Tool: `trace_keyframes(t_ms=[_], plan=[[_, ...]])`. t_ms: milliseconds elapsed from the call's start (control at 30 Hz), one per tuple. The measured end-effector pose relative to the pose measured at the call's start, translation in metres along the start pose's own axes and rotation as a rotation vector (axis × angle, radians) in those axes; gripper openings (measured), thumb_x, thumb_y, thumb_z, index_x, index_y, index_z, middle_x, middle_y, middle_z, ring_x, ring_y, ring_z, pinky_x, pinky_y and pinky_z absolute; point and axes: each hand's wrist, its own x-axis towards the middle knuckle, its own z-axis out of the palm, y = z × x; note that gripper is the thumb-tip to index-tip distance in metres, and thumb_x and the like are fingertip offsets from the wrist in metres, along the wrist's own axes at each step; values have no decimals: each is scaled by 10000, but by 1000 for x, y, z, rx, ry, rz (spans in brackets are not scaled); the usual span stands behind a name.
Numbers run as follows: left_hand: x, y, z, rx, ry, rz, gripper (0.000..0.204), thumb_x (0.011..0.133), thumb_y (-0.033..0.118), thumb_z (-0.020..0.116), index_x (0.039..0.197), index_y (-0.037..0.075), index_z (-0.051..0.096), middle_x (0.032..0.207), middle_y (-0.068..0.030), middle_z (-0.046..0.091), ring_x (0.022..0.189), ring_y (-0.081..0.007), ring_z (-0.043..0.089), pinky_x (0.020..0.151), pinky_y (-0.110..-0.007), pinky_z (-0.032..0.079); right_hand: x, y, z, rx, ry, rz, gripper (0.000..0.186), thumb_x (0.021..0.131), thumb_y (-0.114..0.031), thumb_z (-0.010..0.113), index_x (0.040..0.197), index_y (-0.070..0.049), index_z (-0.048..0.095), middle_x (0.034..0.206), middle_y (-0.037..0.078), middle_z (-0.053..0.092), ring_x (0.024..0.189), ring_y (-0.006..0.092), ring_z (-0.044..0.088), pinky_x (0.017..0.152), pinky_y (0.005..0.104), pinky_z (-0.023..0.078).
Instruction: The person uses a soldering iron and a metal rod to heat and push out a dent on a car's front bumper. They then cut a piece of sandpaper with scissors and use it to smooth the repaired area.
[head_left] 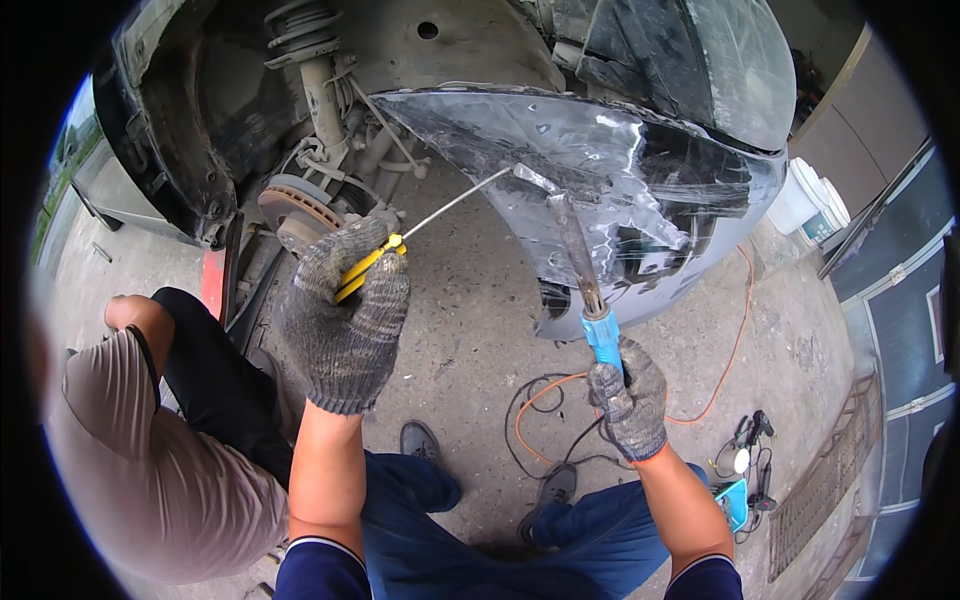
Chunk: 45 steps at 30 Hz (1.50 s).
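My left hand (345, 320), in a grey knit glove, is closed round the yellow handle of a screwdriver (366, 268). The thin shaft slants up to the right and ends close to the tip of a soldering iron (576, 245). That iron has a blue handle and a long metal barrel, and my gloved right hand (632, 402) grips it from below. Both tool tips are over the scuffed grey and black car bumper (590, 150); whether they touch each other or the bumper, I cannot tell.
A brake disc (298, 207) and suspension strut (322, 100) show in the wheel well. At the left a person (170, 430) sits low beside me. Cords (535, 410) lie on the floor. White buckets (805, 200) stand at the right, near a metal grate (825, 475).
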Motion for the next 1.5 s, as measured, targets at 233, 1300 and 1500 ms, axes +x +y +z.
trace_keyframes(t_ms=[233,1300,1500], plan=[[0,1,0,4,-2,-17,218,805,-9,714,1018,-9,667,985,-123,707,905,-181,674,820,-297,517,1,-6,-3,-104,19,51,332,898,-313,635,1040,-12,619,770,116,610,689,244,598,643,358,479],[0,4,-1,32,17,5,221,801,11,723,1016,0,675,980,-123,710,906,-181,679,824,-299,520,18,-23,-12,-217,129,-93,341,911,-144,616,1219,0,587,1005,153,672,897,223,652,834,337,497],[1,4,-1,75,-1,7,215,801,13,727,1009,-1,674,982,-121,710,905,-179,677,834,-299,517,15,-18,-8,-151,106,7,361,905,-162,629,1223,2,585,1007,155,674,888,235,650,824,339,499]])
